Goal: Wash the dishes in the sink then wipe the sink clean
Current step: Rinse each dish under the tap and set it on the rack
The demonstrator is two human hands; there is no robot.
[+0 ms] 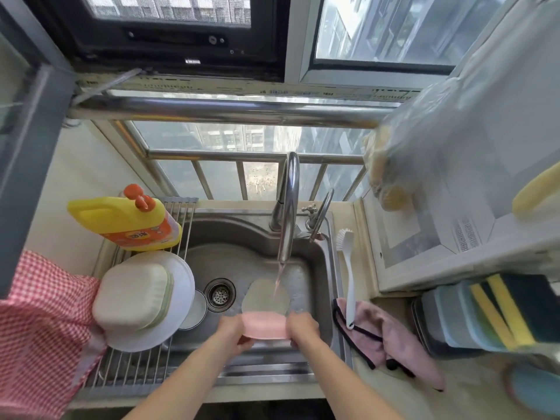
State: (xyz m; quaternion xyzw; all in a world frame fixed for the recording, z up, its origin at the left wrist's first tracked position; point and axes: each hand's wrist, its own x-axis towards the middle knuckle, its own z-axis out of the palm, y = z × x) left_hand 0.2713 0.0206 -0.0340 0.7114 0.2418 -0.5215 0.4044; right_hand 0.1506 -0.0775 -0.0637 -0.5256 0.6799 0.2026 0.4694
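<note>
Rinsing under way at lower centre: steel sink (257, 234), its tap (289, 207) running onto a pink bowl (265, 313) that I hold tilted over the basin. My left hand (235, 330) and right hand (303, 328) each curl round opposite sides of its rim. Wet and probably plastic, it looks light, stiff and slippery; gripping the rim seems safest. Washed dishes (145, 298) sit left.

bowl (265, 324) pink | detergent bottle (121, 219) yellow, orange label | cloth (39, 322) red-white check | brush (348, 268) white
</note>
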